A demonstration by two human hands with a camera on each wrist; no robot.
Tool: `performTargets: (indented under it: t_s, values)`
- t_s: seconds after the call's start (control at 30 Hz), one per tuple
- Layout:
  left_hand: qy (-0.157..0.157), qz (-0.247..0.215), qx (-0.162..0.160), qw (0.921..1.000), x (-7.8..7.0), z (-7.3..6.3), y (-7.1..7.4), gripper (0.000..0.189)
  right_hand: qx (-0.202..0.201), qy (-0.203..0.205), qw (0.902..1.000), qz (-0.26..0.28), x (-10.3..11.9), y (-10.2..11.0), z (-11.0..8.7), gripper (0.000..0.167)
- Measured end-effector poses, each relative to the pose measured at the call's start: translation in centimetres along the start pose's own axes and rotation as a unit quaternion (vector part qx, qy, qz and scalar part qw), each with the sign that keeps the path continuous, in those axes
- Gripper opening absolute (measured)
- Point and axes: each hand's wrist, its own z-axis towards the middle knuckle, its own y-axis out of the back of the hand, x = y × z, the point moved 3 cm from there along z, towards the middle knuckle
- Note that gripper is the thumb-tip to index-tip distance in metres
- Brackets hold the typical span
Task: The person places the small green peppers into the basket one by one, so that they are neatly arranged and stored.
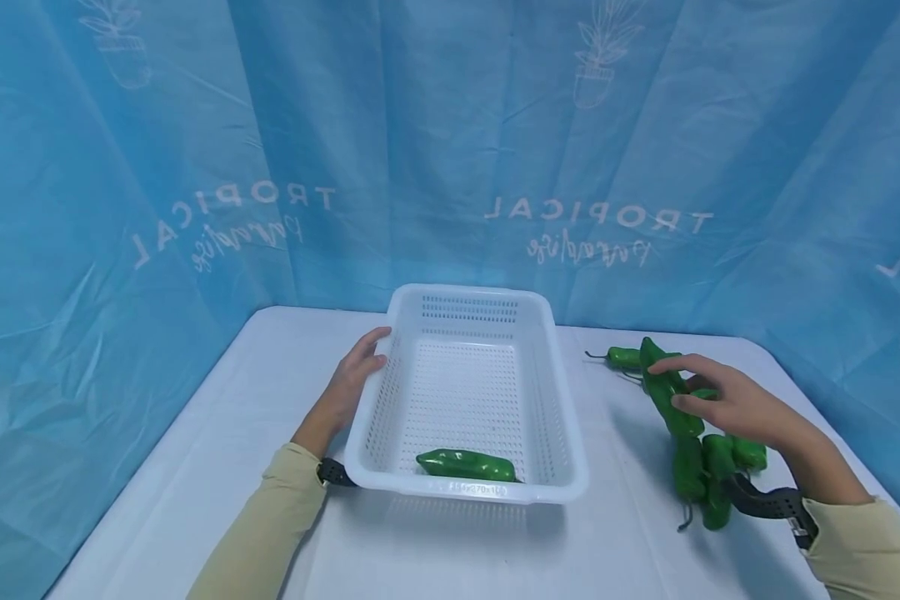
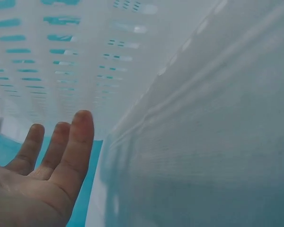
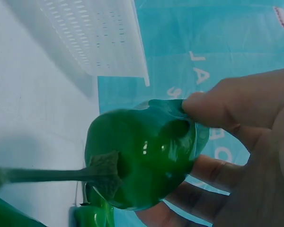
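My right hand (image 1: 735, 400) pinches a long green pepper (image 1: 663, 392) between thumb and fingers, above the other peppers on the right. Its stem end (image 3: 104, 175) faces the right wrist camera, and the fingers reach behind its far side. On the left, my left hand (image 1: 352, 379) is at the outer side of a white perforated plastic basket (image 1: 461, 493), with fairly straight fingers (image 2: 78, 142) close by the slotted wall in the left wrist view. Inside the basket, one green pepper (image 1: 465, 464) lies crosswise along the near end.
Several more green peppers lie bunched on the white-covered table (image 1: 435, 558) below my right hand, including a near pepper (image 1: 716, 500) and a back pepper (image 1: 622, 358). Blue printed curtains (image 1: 450, 167) enclose the table at the back and sides.
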Motion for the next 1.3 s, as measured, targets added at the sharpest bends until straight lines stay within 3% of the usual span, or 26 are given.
performTargets:
  t_s: [0.17,0.37,0.53,0.67,1.0,1.3]
  values:
    - [0.007,-0.007,0.014,0.9999,-0.1,0.1,0.2,0.054,-0.001,-0.005,1.0,-0.003,-0.2,0.0,0.0,0.04]
    - [0.007,-0.032,0.044,0.9985,-0.1,0.2,0.3,0.053,-0.003,0.034,0.9988,-0.034,0.5,0.5,0.7,0.041]
    - [0.009,-0.051,0.047,0.9976,-0.2,0.2,0.3,0.055,-0.001,0.051,0.9967,-0.063,1.5,1.3,1.5,0.039]
    - [0.017,-0.06,0.048,0.9969,-0.3,0.3,0.0,0.056,0.006,0.039,0.9974,-0.06,1.8,1.5,1.8,0.039]
    - [0.017,-0.055,0.009,0.9983,-0.2,0.3,-0.3,0.05,0.005,0.044,0.997,-0.064,3.5,2.0,2.7,0.039]
    - [0.012,-0.057,-0.006,0.9983,-0.1,0.2,-0.4,0.047,0.003,0.073,0.9942,-0.078,5.1,2.7,3.4,0.039]
